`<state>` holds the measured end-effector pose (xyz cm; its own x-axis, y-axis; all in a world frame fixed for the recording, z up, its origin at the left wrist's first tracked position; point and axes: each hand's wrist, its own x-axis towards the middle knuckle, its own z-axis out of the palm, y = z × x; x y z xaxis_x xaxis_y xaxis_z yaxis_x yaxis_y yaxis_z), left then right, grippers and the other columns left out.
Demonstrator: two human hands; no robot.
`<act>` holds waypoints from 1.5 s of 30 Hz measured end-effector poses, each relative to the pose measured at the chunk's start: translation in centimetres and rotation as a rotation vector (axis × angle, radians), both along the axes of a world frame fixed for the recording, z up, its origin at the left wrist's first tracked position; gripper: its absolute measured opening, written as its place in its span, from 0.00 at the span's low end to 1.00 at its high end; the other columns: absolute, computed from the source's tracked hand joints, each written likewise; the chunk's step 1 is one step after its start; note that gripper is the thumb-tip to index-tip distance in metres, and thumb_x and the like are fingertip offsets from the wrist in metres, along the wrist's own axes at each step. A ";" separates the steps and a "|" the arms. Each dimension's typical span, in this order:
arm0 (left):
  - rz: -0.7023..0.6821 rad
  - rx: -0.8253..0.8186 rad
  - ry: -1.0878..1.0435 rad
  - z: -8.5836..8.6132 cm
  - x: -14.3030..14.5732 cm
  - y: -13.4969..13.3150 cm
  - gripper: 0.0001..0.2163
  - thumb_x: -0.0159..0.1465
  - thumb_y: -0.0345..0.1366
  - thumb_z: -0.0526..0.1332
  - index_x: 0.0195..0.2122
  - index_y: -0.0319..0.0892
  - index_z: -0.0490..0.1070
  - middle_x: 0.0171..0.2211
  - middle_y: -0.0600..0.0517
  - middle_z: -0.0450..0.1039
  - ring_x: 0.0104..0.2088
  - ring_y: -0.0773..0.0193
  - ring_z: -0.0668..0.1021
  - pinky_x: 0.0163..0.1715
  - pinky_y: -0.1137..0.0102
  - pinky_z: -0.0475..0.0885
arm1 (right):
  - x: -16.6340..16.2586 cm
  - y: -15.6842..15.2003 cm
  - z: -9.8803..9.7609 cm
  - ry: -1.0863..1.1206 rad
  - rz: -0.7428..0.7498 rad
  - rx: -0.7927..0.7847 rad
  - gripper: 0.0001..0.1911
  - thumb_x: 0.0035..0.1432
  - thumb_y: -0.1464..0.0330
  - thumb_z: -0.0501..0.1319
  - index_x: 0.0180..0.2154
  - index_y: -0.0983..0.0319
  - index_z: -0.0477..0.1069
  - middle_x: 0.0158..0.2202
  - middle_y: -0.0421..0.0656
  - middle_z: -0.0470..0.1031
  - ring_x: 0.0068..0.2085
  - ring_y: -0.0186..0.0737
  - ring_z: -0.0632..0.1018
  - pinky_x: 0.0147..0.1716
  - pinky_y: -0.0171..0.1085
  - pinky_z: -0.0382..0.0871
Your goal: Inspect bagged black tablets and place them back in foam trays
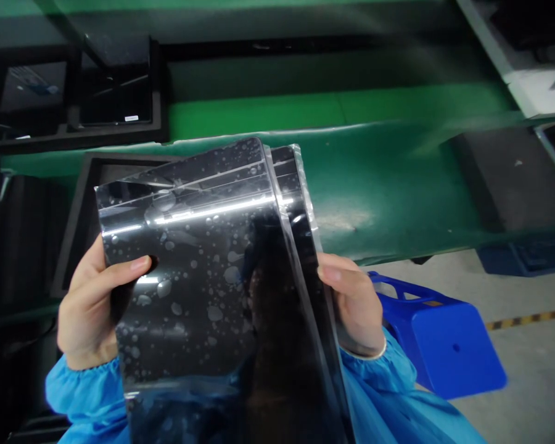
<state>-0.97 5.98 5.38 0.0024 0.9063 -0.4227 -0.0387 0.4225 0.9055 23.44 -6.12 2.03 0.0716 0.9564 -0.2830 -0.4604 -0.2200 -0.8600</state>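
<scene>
Flanking black panel (198, 265): tray (74, 203), stool (448, 345)

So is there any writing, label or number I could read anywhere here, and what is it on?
No text can be read here.
Small white label on the black tray at the back left: too small and blurred to read.
Glossy black panel in clear film, held by the left hand and right hand: only bubbles and light reflections, no print.
Blue plastic stool: no marking visible.
</scene>
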 end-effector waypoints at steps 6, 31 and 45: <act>-0.015 0.003 -0.016 0.0 0.3 0.0 0.24 0.45 0.32 0.77 0.46 0.47 0.82 0.41 0.48 0.85 0.38 0.42 0.87 0.26 0.63 0.86 | -0.2 -0.3 0.0 -0.028 -0.065 -0.054 0.21 0.62 0.53 0.63 0.23 0.58 0.65 0.22 0.39 0.62 0.24 0.41 0.66 0.23 0.38 0.60; -0.382 0.099 0.091 -3.9 -9.6 18.1 0.29 0.50 0.33 0.78 0.53 0.36 0.75 0.39 0.52 0.83 0.37 0.58 0.85 0.37 0.72 0.81 | -0.3 6.3 -9.8 -0.573 -0.211 0.061 0.27 0.67 0.42 0.54 0.32 0.58 0.65 0.29 0.41 0.71 0.33 0.45 0.73 0.36 0.42 0.67; -0.515 0.098 0.384 -7.1 -13.7 22.1 0.36 0.48 0.45 0.78 0.58 0.45 0.72 0.55 0.44 0.79 0.52 0.48 0.82 0.55 0.58 0.78 | -0.5 6.7 -10.2 -0.834 0.109 -0.060 0.24 0.66 0.50 0.43 0.42 0.60 0.67 0.40 0.53 0.81 0.43 0.54 0.83 0.44 0.46 0.76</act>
